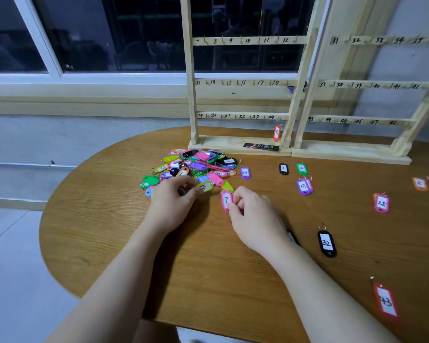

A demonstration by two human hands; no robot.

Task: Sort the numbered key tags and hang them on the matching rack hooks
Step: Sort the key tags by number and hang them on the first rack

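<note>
Wooden table: heaped key tags

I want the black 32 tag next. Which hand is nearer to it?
Right. The right hand lies just left of the black 32 tag; the left hand is farther left, by the pile.

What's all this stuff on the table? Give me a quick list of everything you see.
Table: one, brown wood, oval.
Racks: two, pale wood, numbered hooks, at the table's back.
Tag pile: one, mixed colours, before the left rack.
Loose tags: about ten, black, green, purple, pink, orange, red, spread right.
Hung tag: one, orange, lowest row of the left rack.
Packet: one, black, on the rack base.
Window: dark, behind.
Left hand: pinches a yellow tag.
Right hand: pinches pink tag 7.
</note>
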